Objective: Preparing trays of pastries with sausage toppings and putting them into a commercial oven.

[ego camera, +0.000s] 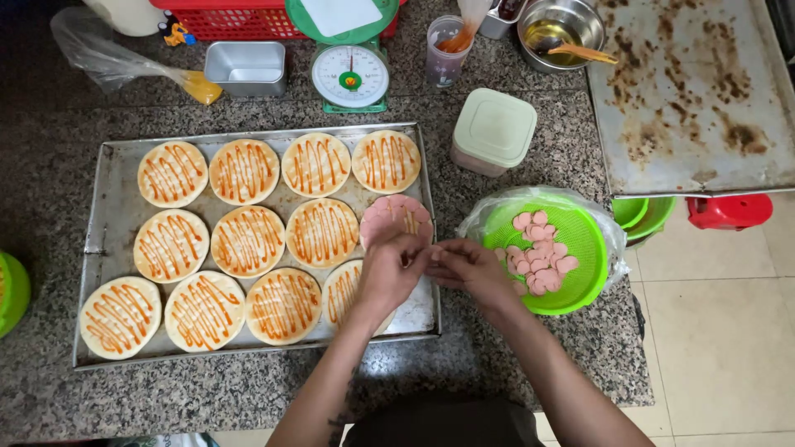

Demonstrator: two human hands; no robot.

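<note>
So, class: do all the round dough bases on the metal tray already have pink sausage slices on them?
No. Only one base, near the hands, carries pink slices; the others on the tray show just orange sauce zigzags.

A speckled grey granite countertop fills most of the frame. Lower right, pale beige floor tiles show beyond its edge, with a low red plastic stool on them. Even, soft light, no hard shadows.

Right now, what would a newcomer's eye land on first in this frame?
The metal tray on the left, filled with round dough bases striped in orange sauce. Both hands meet at its right edge beside the one base topped with pink sausage slices. Right of them sits a green basket of more slices.
</note>
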